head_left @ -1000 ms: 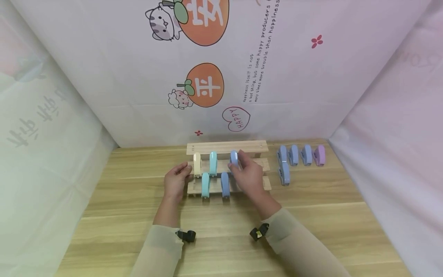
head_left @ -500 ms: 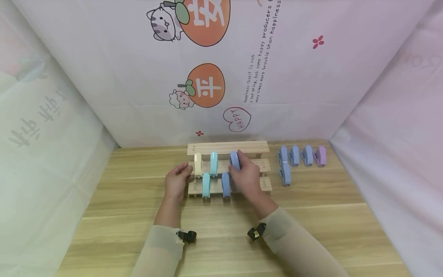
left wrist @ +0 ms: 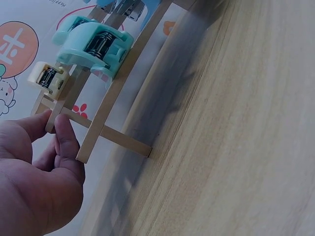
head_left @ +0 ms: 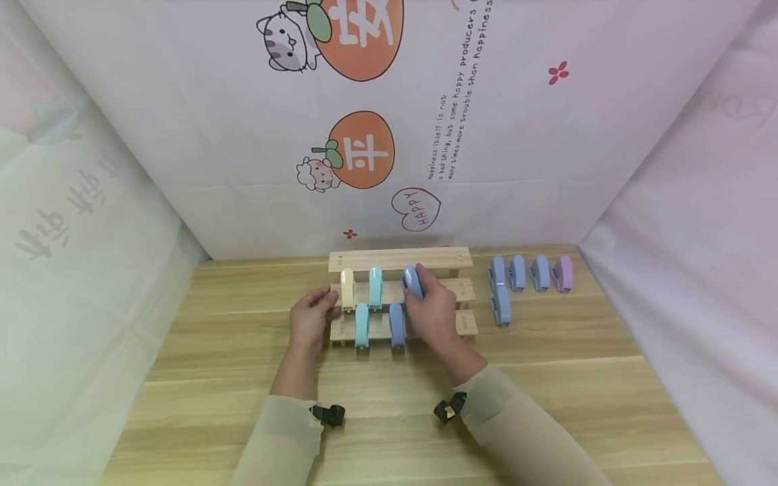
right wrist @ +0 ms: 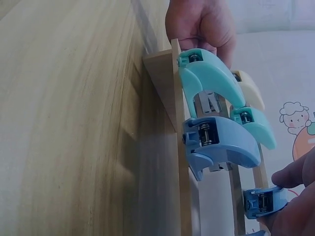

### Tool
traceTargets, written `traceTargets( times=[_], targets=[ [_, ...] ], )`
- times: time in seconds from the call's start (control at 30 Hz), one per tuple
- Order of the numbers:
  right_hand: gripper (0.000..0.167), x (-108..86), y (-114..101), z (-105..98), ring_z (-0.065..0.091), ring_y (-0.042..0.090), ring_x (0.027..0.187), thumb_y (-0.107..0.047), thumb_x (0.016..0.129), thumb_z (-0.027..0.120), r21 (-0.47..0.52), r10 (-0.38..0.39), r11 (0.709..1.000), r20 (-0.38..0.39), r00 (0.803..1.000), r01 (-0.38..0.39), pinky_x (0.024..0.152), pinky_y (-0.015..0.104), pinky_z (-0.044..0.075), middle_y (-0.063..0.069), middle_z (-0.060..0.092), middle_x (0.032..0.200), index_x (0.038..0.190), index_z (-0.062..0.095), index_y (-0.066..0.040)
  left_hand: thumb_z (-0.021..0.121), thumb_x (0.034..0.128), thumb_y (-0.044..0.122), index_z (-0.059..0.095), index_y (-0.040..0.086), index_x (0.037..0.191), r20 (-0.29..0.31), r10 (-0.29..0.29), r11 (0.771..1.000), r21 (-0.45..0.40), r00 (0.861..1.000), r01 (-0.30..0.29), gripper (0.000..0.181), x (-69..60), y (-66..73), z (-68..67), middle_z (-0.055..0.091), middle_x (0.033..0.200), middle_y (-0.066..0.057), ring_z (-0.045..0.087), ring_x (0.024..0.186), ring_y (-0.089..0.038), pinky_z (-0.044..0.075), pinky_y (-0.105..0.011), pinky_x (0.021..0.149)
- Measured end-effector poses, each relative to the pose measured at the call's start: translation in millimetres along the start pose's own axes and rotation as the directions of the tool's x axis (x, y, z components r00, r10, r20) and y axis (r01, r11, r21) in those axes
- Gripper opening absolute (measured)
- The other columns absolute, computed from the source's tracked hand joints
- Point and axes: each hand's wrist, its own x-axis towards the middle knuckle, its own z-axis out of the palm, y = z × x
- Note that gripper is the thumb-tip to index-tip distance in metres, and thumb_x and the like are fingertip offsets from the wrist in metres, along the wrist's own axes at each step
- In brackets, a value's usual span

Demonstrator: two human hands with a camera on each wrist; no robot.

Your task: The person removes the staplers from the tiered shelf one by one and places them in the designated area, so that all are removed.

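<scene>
My right hand [head_left: 433,312] pinches a blue mini stapler [head_left: 412,280] between thumb and fingers, at the middle step of a three-step wooden rack [head_left: 401,259]. That stapler leans to the left in the head view. Thumb and fingers of my left hand [head_left: 308,320] grip the left end of the middle board [left wrist: 55,115]. Left of the held stapler, a cream stapler [head_left: 347,287] and a teal stapler [head_left: 375,287] stand on the same step. Below them, the front step carries another teal stapler [head_left: 362,325] and another blue stapler [head_left: 396,324].
On the wooden table [head_left: 547,378], right of the rack, stand several blue staplers [head_left: 517,273] and a purple stapler [head_left: 564,273]. One blue stapler [head_left: 501,305] sits in front of that row. A printed cloth [head_left: 486,209] rises behind the rack, with cloth on both sides.
The blue stapler in my right hand has turned from nearly straight to leaning left, and that hand has shifted slightly left. My left hand keeps its grip on the rack.
</scene>
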Motion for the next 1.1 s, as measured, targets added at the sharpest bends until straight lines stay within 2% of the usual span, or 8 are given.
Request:
traceTargets(
  times=[0.27,0.5,0.73,0.93,1.1],
  targets=[
    [0.058,1.0,-6,-13,0.051,0.027,0.140,-0.010,0.096,0.070,-0.016,0.036,0.999,-0.021,0.999,-0.037,0.111,0.041,0.049,0.012,0.054,0.151,0.151,0.052,-0.009,0.075,0.0979,0.016,0.063,0.002,0.135,0.007,-0.001,1.000,0.009,1.000,0.001,0.041,1.0,-0.2,1.1,0.064,0.127,-0.015,0.071,0.098,-0.020,0.062,-0.028,0.095],
    [0.056,2.9,-4,-26,0.055,0.030,0.136,-0.008,0.095,0.070,0.020,-0.006,1.000,-0.061,0.998,0.007,0.108,0.040,0.052,0.018,0.057,0.146,0.148,0.055,-0.004,0.076,0.0972,0.017,0.064,0.003,0.135,0.005,-0.002,1.000,0.016,1.000,0.002,0.043,1.7,-0.6,-0.4,0.065,0.126,-0.014,0.071,0.099,-0.022,0.062,-0.028,0.096],
    [0.058,2.0,0,-32,0.052,0.029,0.139,-0.010,0.095,0.070,0.031,0.040,0.999,-0.047,0.998,-0.038,0.110,0.041,0.051,0.016,0.054,0.150,0.150,0.052,-0.006,0.076,0.0969,0.018,0.065,0.004,0.134,0.014,-0.019,1.000,0.002,1.000,0.019,0.041,2.2,-3.4,-1.2,0.065,0.126,-0.014,0.070,0.102,-0.024,0.061,-0.028,0.097],
    [0.057,4.3,6,-39,0.051,0.031,0.139,-0.009,0.095,0.070,0.044,0.018,0.999,-0.066,0.998,-0.015,0.112,0.041,0.049,0.018,0.054,0.149,0.149,0.053,-0.003,0.077,0.0966,0.018,0.064,0.004,0.135,0.002,-0.014,1.000,0.002,1.000,0.014,0.042,1.0,-2.1,-1.5,0.065,0.127,-0.014,0.071,0.097,-0.021,0.062,-0.028,0.096],
    [0.058,5.9,10,-49,0.048,0.031,0.142,-0.009,0.096,0.068,0.067,0.054,0.996,-0.056,0.997,-0.050,0.115,0.040,0.046,0.018,0.051,0.153,0.151,0.050,-0.004,0.077,0.0967,0.017,0.064,0.003,0.134,0.000,-0.018,1.000,0.007,1.000,0.018,0.042,1.9,-0.1,-1.2,0.064,0.127,-0.014,0.071,0.095,-0.018,0.062,-0.028,0.095]
  ],
)
